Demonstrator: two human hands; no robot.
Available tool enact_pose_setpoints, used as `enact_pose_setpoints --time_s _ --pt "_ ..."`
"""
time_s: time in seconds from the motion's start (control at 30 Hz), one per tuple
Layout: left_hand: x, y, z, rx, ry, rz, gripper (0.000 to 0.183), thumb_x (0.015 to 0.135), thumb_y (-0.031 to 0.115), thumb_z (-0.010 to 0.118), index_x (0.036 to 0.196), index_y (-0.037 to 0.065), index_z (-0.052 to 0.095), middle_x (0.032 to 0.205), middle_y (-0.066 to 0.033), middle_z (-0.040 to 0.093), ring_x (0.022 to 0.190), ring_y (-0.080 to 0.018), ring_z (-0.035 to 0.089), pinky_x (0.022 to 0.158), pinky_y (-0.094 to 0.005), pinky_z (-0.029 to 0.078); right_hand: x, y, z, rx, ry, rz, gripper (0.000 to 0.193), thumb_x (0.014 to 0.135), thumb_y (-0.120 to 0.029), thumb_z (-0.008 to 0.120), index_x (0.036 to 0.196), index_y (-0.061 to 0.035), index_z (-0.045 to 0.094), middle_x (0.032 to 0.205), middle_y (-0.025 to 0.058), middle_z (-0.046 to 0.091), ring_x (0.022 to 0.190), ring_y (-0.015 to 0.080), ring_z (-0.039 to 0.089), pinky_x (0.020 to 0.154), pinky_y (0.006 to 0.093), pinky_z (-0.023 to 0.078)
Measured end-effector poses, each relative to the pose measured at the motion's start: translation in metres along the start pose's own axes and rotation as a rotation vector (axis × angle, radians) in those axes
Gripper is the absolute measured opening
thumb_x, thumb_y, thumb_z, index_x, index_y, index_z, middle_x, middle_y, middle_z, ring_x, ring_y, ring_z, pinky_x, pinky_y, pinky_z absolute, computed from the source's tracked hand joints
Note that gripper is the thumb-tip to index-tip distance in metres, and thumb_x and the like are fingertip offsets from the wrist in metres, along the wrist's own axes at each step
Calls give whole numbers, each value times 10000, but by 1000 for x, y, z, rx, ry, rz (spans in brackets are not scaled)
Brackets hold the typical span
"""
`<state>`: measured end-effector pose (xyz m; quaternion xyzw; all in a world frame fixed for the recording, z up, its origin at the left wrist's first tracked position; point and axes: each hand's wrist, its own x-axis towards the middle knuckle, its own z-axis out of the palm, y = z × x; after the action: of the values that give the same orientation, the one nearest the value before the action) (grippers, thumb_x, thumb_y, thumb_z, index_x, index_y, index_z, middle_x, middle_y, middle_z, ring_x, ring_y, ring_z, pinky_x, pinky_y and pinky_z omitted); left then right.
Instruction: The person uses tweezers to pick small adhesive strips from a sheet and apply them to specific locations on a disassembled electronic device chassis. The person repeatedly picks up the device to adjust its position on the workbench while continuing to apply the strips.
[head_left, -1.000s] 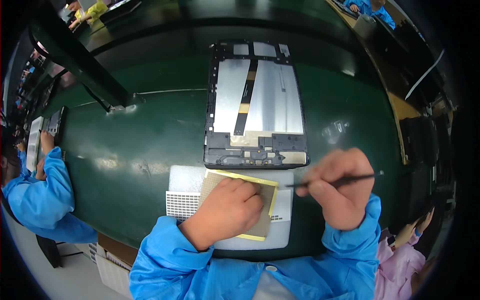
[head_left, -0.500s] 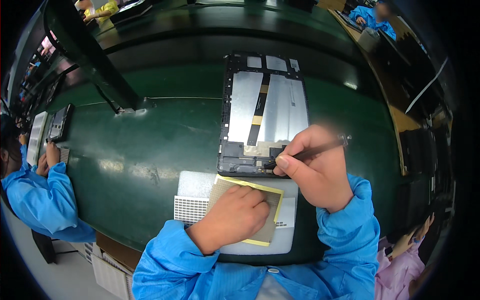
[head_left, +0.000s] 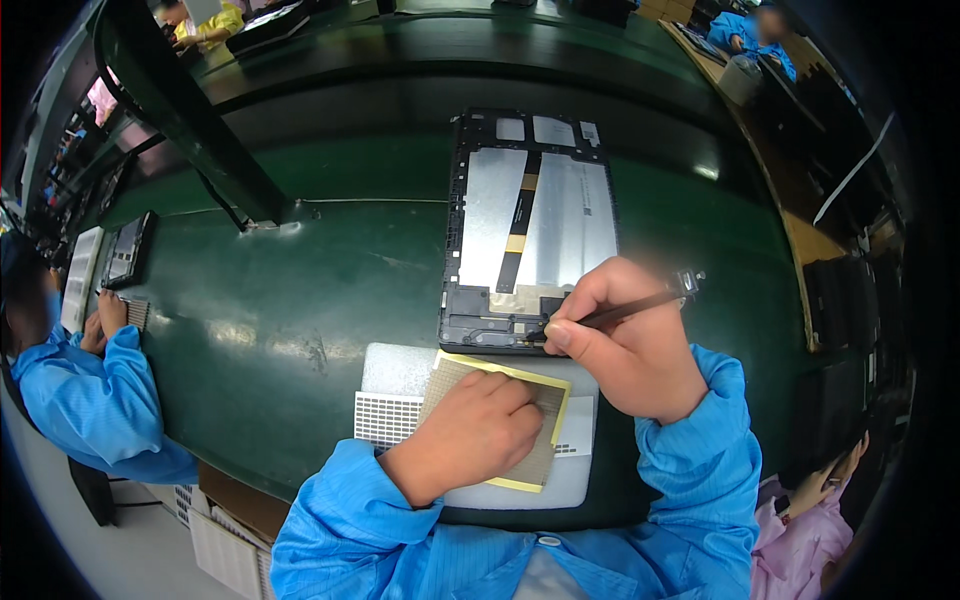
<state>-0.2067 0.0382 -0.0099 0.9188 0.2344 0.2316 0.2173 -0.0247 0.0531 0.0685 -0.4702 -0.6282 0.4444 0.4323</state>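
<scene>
An opened tablet chassis (head_left: 530, 225) with silver plates and a flat cable lies on the green table (head_left: 300, 300). My right hand (head_left: 625, 345) grips thin black tweezers (head_left: 640, 300), whose tip rests at the chassis's lower edge. My left hand (head_left: 480, 430) lies fingers-curled on a tan sheet with yellow border (head_left: 540, 410), pressing it down. That sheet lies on a white tray (head_left: 400, 385) at the table's near edge. Both of my sleeves are blue.
A person in blue (head_left: 80, 390) works at the left with small parts and another tablet frame (head_left: 125, 250). A dark slanted post (head_left: 190, 120) rises at upper left. Another person in pink (head_left: 810, 520) is at lower right. Brown boxes line the right side.
My right hand with the tweezers moved from over the yellow-bordered sheet up to the tablet chassis's lower edge. The left hand stayed on the sheet.
</scene>
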Motion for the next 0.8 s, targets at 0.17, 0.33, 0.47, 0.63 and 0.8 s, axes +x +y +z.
enact_pose_setpoints --time_s 0.17,0.33,0.47,0.63,0.8 --pt "-2 3 -11 45 123 194 148 693 112 681 782 63 574 807 -50 579 753 -242 548 678 -375 414 -3 -4 2 30 13 -11 138 808 -1 653 863 -1 526 807 50 536 713 92 521 632 245 465" --pt "1 12 -23 255 482 17 430 587 130 769 969 51 588 1064 -110 576 1000 -318 528 835 -454 407 -18 6 0 -14 128 -305 185 787 42 659 898 2 517 860 89 556 735 134 560 664 253 489" --pt "2 9 -19 419 388 -180 574 563 155 793 1084 53 574 1229 -151 496 1132 -350 452 937 -488 356 -78 19 -9 433 248 -107 197 783 83 623 885 -13 484 850 144 569 706 184 620 654 290 529" --pt "-13 12 -24 43 292 200 372 591 181 791 898 72 610 1045 -98 576 947 -266 527 790 -385 406 -136 58 6 443 148 357 140 843 32 610 888 4 481 806 110 608 764 157 644 675 285 527" --pt "0 6 -4 -59 -96 46 232 660 152 737 837 66 616 917 -56 584 815 -231 544 715 -350 409 -132 64 10 474 189 341 154 841 16 627 893 4 483 814 108 628 763 139 638 671 271 523"
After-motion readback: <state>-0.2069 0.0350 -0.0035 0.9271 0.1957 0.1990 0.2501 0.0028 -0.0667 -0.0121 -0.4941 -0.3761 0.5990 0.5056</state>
